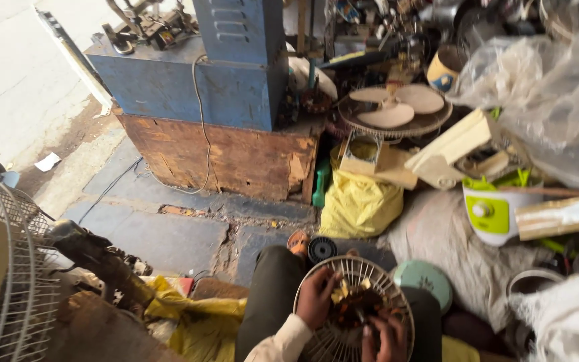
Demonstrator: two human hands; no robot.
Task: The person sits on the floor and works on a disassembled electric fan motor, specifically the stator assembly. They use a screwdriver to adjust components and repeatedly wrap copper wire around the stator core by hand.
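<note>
Gripping wire fan guard [330, 335], left hand [315, 299], right hand [384, 338]

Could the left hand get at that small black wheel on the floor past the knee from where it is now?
Probably yes: the left hand rests on the fan guard, and the black wheel lies just beyond with nothing between.

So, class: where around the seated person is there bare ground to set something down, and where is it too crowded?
Bare grey stone paving lies between the worn wooden crate, the white wire fan guard and the person's knee. Right of the crumpled yellow plastic bag it is crowded. Both hands, left hand and right hand, work on the round wire fan grille.
</note>
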